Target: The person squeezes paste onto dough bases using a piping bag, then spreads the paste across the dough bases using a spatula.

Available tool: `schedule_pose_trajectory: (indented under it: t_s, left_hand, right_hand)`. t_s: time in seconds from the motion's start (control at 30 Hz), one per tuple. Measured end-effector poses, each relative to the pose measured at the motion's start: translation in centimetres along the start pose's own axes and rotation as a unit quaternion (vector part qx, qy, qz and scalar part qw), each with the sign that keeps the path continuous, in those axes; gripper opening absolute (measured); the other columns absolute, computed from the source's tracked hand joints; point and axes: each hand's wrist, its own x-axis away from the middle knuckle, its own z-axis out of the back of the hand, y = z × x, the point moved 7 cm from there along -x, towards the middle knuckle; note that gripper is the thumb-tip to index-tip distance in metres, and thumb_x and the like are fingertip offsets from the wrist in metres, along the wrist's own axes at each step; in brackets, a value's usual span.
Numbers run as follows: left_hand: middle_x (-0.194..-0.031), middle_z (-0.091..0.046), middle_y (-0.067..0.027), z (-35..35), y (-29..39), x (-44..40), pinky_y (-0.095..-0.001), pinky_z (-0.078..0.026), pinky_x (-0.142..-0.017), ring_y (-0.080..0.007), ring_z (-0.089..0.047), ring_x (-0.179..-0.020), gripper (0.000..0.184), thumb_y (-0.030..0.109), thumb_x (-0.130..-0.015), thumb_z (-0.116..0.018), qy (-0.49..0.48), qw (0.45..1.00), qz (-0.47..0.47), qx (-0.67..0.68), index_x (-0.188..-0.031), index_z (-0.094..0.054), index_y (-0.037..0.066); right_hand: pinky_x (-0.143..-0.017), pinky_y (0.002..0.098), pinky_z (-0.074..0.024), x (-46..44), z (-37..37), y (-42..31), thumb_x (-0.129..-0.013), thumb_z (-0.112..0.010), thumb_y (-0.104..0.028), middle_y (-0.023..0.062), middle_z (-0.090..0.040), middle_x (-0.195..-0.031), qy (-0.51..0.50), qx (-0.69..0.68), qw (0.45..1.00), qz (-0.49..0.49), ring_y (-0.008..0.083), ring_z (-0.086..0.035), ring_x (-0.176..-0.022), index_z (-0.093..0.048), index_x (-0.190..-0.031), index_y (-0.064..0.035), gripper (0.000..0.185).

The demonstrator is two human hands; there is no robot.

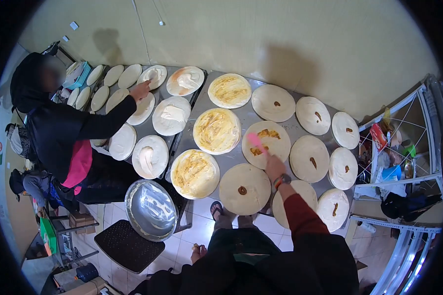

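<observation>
My right hand [276,169] is closed around a pink spatula [255,139]. The spatula's blade rests over a round flat dough [275,147] with brown paste smeared in patches on it. Just in front of me is another dough round [244,191] with a small brown dab at its centre. To its left, three dough stacks, one of them a yellow-smeared round [195,174], are coated across their tops. My left hand [198,252] hangs low beside my leg, away from the table, fingers curled; whether it holds anything I cannot make out.
Several dough rounds with brown dabs cover the metal table's [221,162] right side. At left a co-worker [59,123] touches a white-creamed round [154,76]. A large metal basin [151,210] stands near a black stool [129,246]. A wire rack [403,142] stands right.
</observation>
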Motion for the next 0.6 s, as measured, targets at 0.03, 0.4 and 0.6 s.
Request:
schedule_pose_trajectory:
  t_s: [0.03, 0.4, 0.6]
  left_hand:
    - [-0.088, -0.053, -0.0077, -0.2, 0.1, 0.3, -0.0299, -0.047, -0.064, -0.0219, -0.055, -0.082, 0.023, 0.024, -0.085, -0.051, 0.002, 1.000, 0.000, 0.000, -0.096, -0.052, 0.005]
    - [-0.083, -0.052, -0.0026, -0.4, -0.5, -1.3, -0.0294, -0.044, -0.069, -0.0188, -0.053, -0.084, 0.020, 0.028, -0.087, -0.047, -0.070, 0.997, -0.023, -0.035, -0.091, -0.054, 0.009]
    - [-0.082, -0.052, -0.0014, -0.8, -0.8, 0.5, -0.0284, -0.044, -0.068, -0.0182, -0.053, -0.081, 0.019, 0.029, -0.086, -0.049, -0.071, 0.996, -0.024, -0.044, -0.088, -0.054, 0.010]
  right_hand:
    - [-0.062, 0.0433, -0.0447, 1.9, 0.2, -1.8, -0.081, -0.041, -0.014, 0.0160, -0.055, -0.082, -0.042, 0.001, 0.998, 0.039, 0.0331, -0.056, -0.073, -0.051, -0.112, -0.0174, 0.033]
    - [-0.066, 0.0417, -0.0445, 6.0, 2.2, -0.4, -0.080, -0.043, -0.012, 0.0172, -0.058, -0.085, -0.067, -0.046, 0.989, 0.120, 0.0335, -0.055, -0.078, -0.054, -0.108, -0.0125, 0.030]
    - [-0.062, 0.0417, -0.0455, 0.9, 3.9, 3.9, -0.081, -0.043, -0.016, 0.0157, -0.057, -0.082, 0.064, -0.044, 0.996, 0.032, 0.0321, -0.056, -0.074, -0.052, -0.110, -0.0166, 0.030]
